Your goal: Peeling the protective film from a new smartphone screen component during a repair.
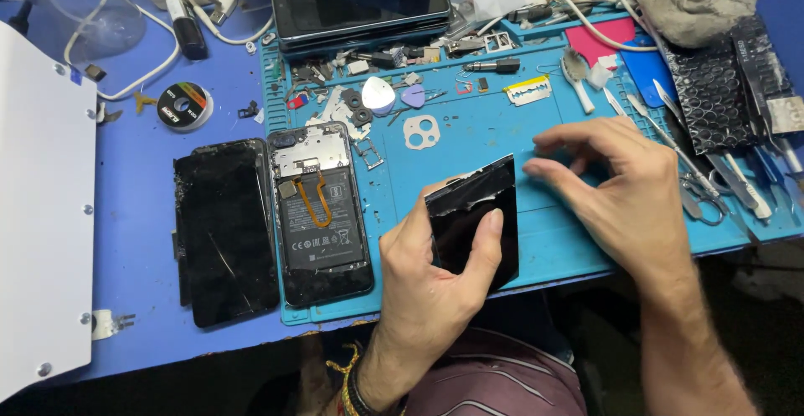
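At the centre of the frame, the left hand pinches a thin, glossy black sheet by its edges, likely light, flexible and easily creased, while the right hand hovers beside it, fingers loosely curled, empty.

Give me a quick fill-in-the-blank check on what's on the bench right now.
1. The left hand holds a glossy ____ panel.
2. The opened phone lies to the ____ of the cracked screen in the picture.
3. Both phones' neighbour, the repair mat, is coloured ____.
4. The right hand hovers above the ____.

Missing: black; right; blue; mat
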